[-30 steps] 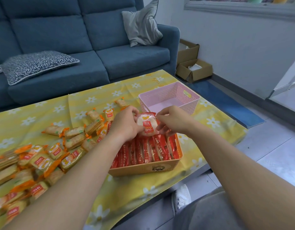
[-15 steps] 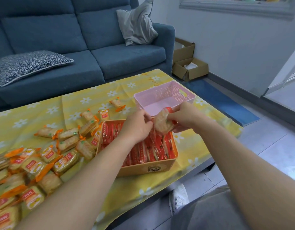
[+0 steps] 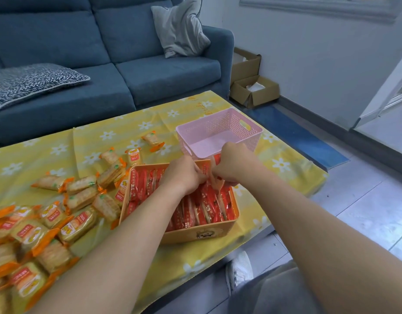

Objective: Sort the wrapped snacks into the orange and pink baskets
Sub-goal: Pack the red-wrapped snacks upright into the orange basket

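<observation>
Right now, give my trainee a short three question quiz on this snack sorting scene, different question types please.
1. True or false: the pink basket already holds several snacks.
2. Which basket are both hands, left hand and right hand, working over? A) orange basket B) pink basket
3. Fill in: the unsorted orange-wrapped snacks lie on the table to the ___ of the orange basket.

Key: 1 false, it looks empty; 2 A; 3 left.

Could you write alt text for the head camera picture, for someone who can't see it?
Two bare hands, left hand and right hand, meet over an orange basket packed with red-wrapped snacks. An empty pink basket sits just beyond it, and orange-wrapped snacks lie loose on the yellow flowered tablecloth to the left.
</observation>
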Demonstrator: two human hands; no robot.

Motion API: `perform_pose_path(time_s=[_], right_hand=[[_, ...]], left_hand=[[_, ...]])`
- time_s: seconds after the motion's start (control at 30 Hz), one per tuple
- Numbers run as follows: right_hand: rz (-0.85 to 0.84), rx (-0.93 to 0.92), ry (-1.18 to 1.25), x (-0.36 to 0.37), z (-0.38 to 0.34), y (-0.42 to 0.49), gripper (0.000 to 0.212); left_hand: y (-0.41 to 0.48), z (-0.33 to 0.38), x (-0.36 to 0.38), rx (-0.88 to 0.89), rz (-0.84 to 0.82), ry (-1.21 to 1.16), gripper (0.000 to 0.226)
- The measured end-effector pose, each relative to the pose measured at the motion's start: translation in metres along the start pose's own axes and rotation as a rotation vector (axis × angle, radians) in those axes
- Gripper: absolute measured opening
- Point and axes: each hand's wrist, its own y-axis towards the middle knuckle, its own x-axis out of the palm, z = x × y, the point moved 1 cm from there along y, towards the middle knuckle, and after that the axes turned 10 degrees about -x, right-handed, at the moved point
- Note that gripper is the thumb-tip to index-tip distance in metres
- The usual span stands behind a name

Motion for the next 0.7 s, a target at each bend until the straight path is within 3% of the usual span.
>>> perform_pose_path(time_s=[0.07, 0.17, 0.23, 0.43, 0.57, 0.7], right_hand=[[-0.050, 0.013, 0.043, 0.001, 0.003, 0.003, 0.012], [-0.133, 0.023, 0.170, 0.003, 0.010, 0.004, 0.030], [-0.157, 0.054, 0.254, 0.007, 0.017, 0.006, 0.038], [-0.125, 0.128, 0.289, 0.010, 0.039, 0.020, 0.048], [-0.289, 0.232, 0.413, 0.024, 0.045, 0.018, 0.052], [-0.336, 0.286, 0.503, 0.035, 0.045, 0.015, 0.049]], left_hand=[[0.002, -0.002, 0.001, -0.011, 0.010, 0.038, 0.040], [0.005, -0.002, 0.001, -0.024, -0.010, 0.062, 0.025], [0.004, -0.002, 0.000, -0.035, -0.016, 0.013, 0.015], [0.000, 0.004, -0.010, -0.009, 0.016, -0.182, 0.016], [-0.003, -0.001, -0.010, 0.011, -0.054, -0.247, 0.011], [-0.004, -0.003, -0.005, 0.013, 0.088, -0.019, 0.019]])
